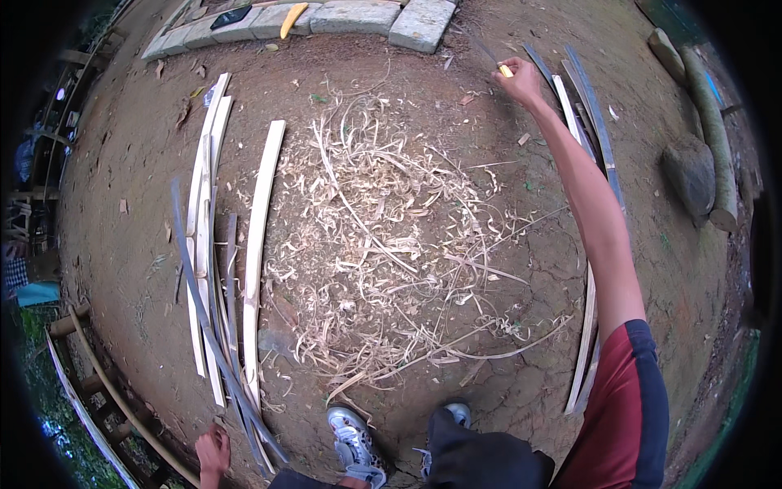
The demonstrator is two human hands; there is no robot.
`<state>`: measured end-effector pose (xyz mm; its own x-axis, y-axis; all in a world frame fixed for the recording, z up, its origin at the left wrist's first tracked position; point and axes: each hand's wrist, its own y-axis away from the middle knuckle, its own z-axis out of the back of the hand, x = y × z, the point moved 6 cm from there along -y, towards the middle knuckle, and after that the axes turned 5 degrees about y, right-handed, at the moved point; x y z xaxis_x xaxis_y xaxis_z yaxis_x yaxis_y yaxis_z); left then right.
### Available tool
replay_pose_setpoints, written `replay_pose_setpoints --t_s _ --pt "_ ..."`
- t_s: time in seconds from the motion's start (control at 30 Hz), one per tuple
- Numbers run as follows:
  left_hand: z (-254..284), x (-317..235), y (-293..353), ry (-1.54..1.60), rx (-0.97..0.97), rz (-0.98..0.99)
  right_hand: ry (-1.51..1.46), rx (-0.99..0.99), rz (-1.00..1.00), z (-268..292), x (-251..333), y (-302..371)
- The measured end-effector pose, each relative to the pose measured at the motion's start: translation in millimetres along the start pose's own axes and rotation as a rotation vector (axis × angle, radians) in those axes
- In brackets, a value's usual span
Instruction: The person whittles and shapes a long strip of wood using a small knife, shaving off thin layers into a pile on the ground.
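My right arm stretches to the far right, and my right hand is closed round a knife. A bit of its yellow handle shows between the fingers; the thin dark blade points away to the far left, toward the stone blocks. At the lower left, my left hand hangs with its fingers curled in and nothing seen in them. It is nearest to a bundle of long split-wood strips, some pale, some dark grey. More strips lie on the right, partly hidden under my right arm.
Curly wood shavings cover the ground in front of my shoes. Stone blocks edge the far side, bearing a black phone and a long yellow object. A rock and a log lie at the right.
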<state>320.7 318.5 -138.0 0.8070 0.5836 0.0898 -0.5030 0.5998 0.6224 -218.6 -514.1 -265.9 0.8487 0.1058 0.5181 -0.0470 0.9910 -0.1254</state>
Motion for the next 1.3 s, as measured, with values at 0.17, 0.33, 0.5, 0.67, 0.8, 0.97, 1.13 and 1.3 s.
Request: replay_pose_setpoints --t_s 0.17,0.33,0.5,0.67,0.8,0.97,1.13,1.3 --pt "-18.1 15.5 1.1 -0.033 0.056 0.009 0.019 -0.057 -0.027 -20.8 -19.3 -20.8" --pt "-11.1 19.8 21.3 -0.113 0.052 0.068 0.128 -0.014 -0.041 -45.6 4.1 -7.8" --pt "12.5 -6.6 2.5 -0.075 0.094 -0.024 0.187 -0.051 -0.05 -12.8 -2.8 4.7" --pt "33.4 -23.7 -3.1 -0.138 0.131 -0.039 -0.293 0.314 -0.016 11.7 58.5 158.1" --pt "38.5 -46.5 -13.6 -0.134 0.12 -0.197 -0.412 0.586 -0.022 31.3 64.5 315.0" --pt "50.4 -78.0 -11.3 -0.215 0.125 -0.294 -0.422 0.479 0.006 36.5 46.3 423.6" --pt "69.2 -73.9 -14.9 -0.233 -0.001 -0.259 -0.257 0.395 -0.077 105.0 72.2 444.4" --pt "51.7 -28.4 -64.3 -0.242 -0.089 -0.086 -0.254 0.268 0.036 150.9 53.9 461.8"
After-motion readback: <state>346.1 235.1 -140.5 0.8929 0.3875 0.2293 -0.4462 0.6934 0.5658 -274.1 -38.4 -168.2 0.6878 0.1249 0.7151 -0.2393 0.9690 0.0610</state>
